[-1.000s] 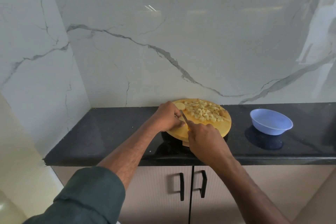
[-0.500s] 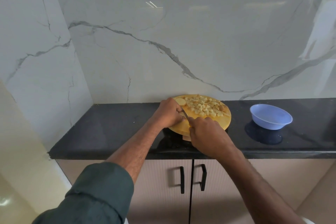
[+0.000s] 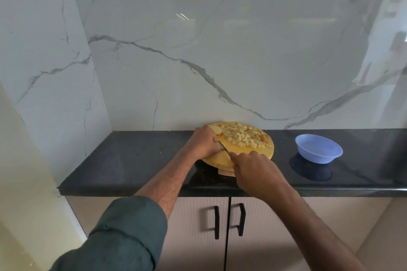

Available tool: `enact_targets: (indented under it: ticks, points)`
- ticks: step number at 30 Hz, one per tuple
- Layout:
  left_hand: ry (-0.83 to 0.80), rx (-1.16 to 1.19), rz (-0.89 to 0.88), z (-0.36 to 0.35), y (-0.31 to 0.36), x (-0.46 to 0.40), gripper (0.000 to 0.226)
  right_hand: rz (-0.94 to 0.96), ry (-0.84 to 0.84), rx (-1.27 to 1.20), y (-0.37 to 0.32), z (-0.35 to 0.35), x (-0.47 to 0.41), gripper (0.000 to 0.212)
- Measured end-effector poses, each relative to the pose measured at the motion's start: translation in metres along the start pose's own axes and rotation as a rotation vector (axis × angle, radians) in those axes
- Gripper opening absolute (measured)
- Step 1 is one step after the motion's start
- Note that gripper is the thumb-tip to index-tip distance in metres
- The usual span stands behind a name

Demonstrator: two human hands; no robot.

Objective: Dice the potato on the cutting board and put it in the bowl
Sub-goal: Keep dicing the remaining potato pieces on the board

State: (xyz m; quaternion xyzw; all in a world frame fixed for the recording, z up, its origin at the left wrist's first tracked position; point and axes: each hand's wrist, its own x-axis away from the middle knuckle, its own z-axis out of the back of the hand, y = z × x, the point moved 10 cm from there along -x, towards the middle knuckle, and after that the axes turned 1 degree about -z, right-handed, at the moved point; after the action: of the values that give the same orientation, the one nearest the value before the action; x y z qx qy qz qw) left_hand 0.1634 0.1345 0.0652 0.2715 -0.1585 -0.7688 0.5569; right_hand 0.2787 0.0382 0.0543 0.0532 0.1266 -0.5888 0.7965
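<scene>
Round wooden cutting board point(image 3: 220, 157) is set on the black countertop point(image 3: 132, 160), w/ its near edge raised on a small pale block point(image 3: 225, 172). A pile of diced potato point(image 3: 242, 136) is spread across the far and right part of the board, and one uncut round slice point(image 3: 217, 130) is left at the far left edge, just beside the left hand.

Left hand point(image 3: 204, 142) is curled down over the board's left side, fingers bent; whatever is pinned under it is hidden, so what it's holding can't be told. Right hand point(image 3: 256, 169) is wrapped tight round the knife handle, which is covered by the fist. Only the knife point(image 3: 222, 147) blade is seen, angled from the right fist up to the left hand's fingers, tip approx. touching them.

Blue bowl point(image 3: 319, 148) is parked on the counter to the right, well apart from the board, nothing seen inside it.

Marble-look wall point(image 3: 220, 61) is behind, cabinet doors point(image 3: 229, 237) w/ black handles below the counter. A dark green sleeve point(image 3: 123, 235) is rolled up on the left arm.
</scene>
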Motion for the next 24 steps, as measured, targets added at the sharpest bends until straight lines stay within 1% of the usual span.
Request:
enact_targets:
  ticks: [5, 11, 14, 17, 20, 24]
  points:
    - [-0.011, 0.010, 0.023, -0.002, -0.001, 0.002, 0.019, 0.113, -0.025, 0.173, -0.010, 0.004, 0.000, 0.043]
    - [-0.029, 0.013, 0.021, -0.003, -0.002, 0.001, 0.030, 0.108, -0.031, 0.052, 0.001, -0.004, -0.005, 0.042]
    - [-0.017, 0.005, 0.027, -0.004, -0.001, 0.001, 0.028, 0.102, -0.034, 0.022, 0.005, -0.006, -0.005, 0.046]
    - [-0.018, -0.003, 0.017, -0.003, 0.002, 0.002, 0.026, 0.147, -0.040, 0.085, 0.002, -0.003, -0.004, 0.048]
    - [-0.019, -0.027, 0.014, -0.002, 0.006, 0.003, 0.027, 0.214, -0.081, 0.150, 0.000, 0.001, -0.005, 0.050]
    - [-0.017, -0.021, 0.018, -0.003, 0.007, 0.005, 0.030, 0.258, -0.103, 0.218, 0.007, 0.002, -0.006, 0.057]
